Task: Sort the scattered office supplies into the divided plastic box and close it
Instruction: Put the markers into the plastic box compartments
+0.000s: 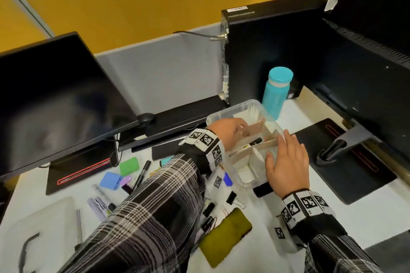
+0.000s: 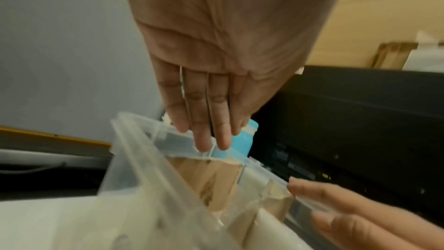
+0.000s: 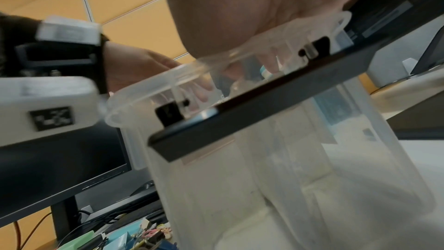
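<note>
The clear plastic box (image 1: 244,104) with cardboard dividers (image 1: 255,128) stands open at the desk's middle. My left hand (image 1: 228,132) reaches over its far left part; in the left wrist view its fingers (image 2: 211,111) are straight and touch the far rim of the box (image 2: 134,159). My right hand (image 1: 286,162) lies flat with straight fingers against the box's right wall (image 3: 216,187). A black marker (image 1: 255,141) lies in a middle compartment. Scattered left of the box are a green block (image 1: 129,166), a blue block (image 1: 111,180), a black pen (image 1: 142,175) and a binder clip (image 1: 231,198).
A teal bottle (image 1: 277,93) stands just behind the box, with a black computer tower (image 1: 266,51) behind it. Monitors flank the desk at left (image 1: 55,95) and right (image 1: 366,51). An olive pouch (image 1: 226,235) lies near the front edge, a translucent lid (image 1: 37,228) at front left.
</note>
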Demonstrator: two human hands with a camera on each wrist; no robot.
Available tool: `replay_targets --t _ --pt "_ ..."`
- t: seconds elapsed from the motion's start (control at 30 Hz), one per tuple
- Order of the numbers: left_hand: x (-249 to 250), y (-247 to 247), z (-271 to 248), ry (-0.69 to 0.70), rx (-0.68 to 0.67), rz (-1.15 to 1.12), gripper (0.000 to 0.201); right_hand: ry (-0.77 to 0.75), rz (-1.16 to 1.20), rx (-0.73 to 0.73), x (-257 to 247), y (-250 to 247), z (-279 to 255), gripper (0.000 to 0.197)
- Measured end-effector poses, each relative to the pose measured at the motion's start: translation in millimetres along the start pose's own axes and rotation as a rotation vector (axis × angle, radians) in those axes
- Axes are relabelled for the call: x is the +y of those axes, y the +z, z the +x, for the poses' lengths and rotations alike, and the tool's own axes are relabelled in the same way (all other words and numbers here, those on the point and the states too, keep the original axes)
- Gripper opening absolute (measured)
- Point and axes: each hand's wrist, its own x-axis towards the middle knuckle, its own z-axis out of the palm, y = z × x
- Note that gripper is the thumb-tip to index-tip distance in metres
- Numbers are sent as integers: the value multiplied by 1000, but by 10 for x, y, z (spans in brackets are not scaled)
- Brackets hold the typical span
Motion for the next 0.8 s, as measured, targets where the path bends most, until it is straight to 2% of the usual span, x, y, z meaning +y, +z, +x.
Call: replay_targets --t 0.13,0.2,0.27,0.3,0.37,0.43,0.53,0.63,0.8 --pt "-398 1 -677 -31 192 -46 23 -39 27 51 -82 -96 -67 64" --pt "-645 126 -1049 -108 187 -40 18 -197 99 116 -235 -185 -193 51" --pt "-873 341 -1390 -182 116 -1 15 -461 178 128 -451 -216 -382 35" --pt "-964 472 -1548 -213 71 9 13 -603 198 89 -554 -180 -488 28" --pt "-1074 712 -1815 -262 -3 15 12 -847 157 -95 -704 -3 -671 17" --pt "-1126 923 -1986 -289 -65 22 17 -964 46 -325 -813 244 -811 15" --pt "-1113 1147 -2042 -355 -126 3 24 -956 -18 -573 -943 500 -910 27" --pt "-1120 1274 -1980 -417 -169 3 28 -897 -75 -721 -1054 591 -921 30" --pt "-1132 1280 -1939 -459 -190 5 26 -912 -210 -758 -1249 677 -934 28"
